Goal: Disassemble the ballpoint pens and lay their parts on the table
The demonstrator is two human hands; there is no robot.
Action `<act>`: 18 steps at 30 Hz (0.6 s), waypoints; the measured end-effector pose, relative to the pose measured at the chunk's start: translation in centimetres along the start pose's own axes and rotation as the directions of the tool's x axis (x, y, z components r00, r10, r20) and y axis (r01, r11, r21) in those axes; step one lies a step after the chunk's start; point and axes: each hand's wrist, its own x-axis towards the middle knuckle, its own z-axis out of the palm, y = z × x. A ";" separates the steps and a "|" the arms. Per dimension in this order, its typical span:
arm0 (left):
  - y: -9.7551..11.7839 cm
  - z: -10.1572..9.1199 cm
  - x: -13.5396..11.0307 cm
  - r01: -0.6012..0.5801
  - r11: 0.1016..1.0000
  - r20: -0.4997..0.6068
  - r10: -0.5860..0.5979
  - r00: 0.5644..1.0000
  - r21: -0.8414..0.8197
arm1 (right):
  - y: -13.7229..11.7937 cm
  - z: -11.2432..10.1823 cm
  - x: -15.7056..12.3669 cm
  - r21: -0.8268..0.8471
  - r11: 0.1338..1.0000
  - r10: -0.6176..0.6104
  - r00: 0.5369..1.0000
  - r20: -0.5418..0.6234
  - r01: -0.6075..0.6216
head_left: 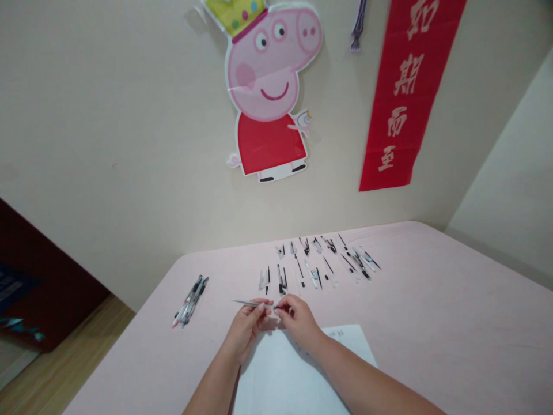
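Between the fingertips of my left hand [249, 325] is a thin grey pen refill [245, 302], lying nearly level with its pointed end to the left. My right hand [299, 320] pinches a small dark pen part [276, 308] at the refill's right end. Whether the two pieces are joined cannot be made out, as fingers cover much of that spot. Both hands are just above the top edge of a white paper sheet [287, 377], which has some faint writing near its upper right.
Behind my hands, rows of taken-apart pen pieces [311, 271] lie on the pink tablecloth [440, 323]. A bundle of whole pens [190, 302] rests at the left. The wall [142, 173] with a pig cutout [272, 144] and red banner [395, 115] rises behind the table.
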 end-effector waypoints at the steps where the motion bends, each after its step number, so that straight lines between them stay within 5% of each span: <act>1: -0.1 -0.1 0.1 -0.004 1.000 -0.008 0.004 1.000 0.007 | -0.1 0.0 0.0 -0.005 1.000 -0.007 1.000 0.008 0.007; 18: 0.4 0.1 -0.3 -0.015 1.000 -0.020 0.015 1.000 -0.005 | 0.1 -0.1 0.0 -0.037 0.999 -0.013 1.000 0.003 0.013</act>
